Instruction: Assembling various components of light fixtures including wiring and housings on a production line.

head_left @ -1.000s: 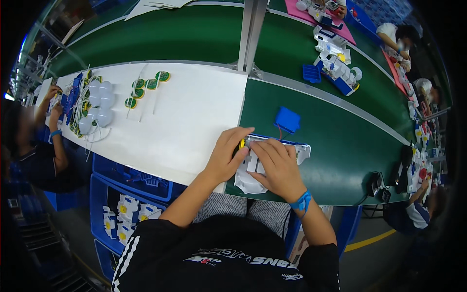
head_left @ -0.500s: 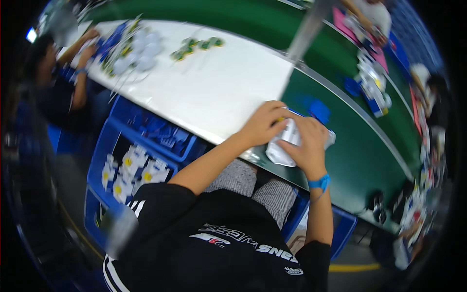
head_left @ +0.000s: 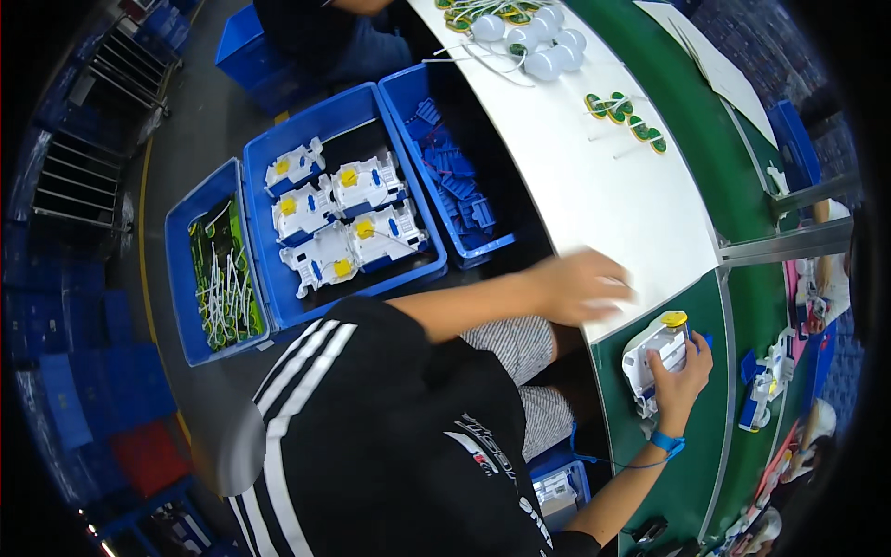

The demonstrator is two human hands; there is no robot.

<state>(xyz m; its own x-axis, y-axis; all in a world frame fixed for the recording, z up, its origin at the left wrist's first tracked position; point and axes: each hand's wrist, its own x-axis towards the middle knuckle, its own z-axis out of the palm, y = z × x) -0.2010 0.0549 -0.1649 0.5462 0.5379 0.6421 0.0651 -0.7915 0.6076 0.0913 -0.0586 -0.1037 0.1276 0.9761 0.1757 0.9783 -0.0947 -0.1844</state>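
A worker in a black shirt with white sleeve stripes sits at a long bench, one white casing (head_left: 639, 360) in the right hand (head_left: 682, 373). It is at the near part of the green tabletop (head_left: 682, 473), just beyond the edge of a white sheet (head_left: 594, 195), its one yellow knob (head_left: 673, 318) facing away from the worker. The right hand's thumb presses the casing's near face while the fingers curl round its far side, closed on it. The left hand (head_left: 585, 286) hangs over the sheet's near edge, apart from the casing.

Beside the worker stand three blue bins: one with five white shells (head_left: 385, 232), each showing one yellow part; one with a heap of blue plastic pieces (head_left: 455, 176); one with green boards and white wires (head_left: 225, 288). On the sheet lie at least four small round boards (head_left: 638, 127) and a cluster of about six white domes (head_left: 543, 65).

Blur smears the left fingers; I cannot tell how far they are spread or whether they hold anything. The right fingers partly hide a blue piece (head_left: 703, 341) behind the casing. The heaped pieces and wires overlap too much to count. A second person (head_left: 320, 42) is cut off at the top.
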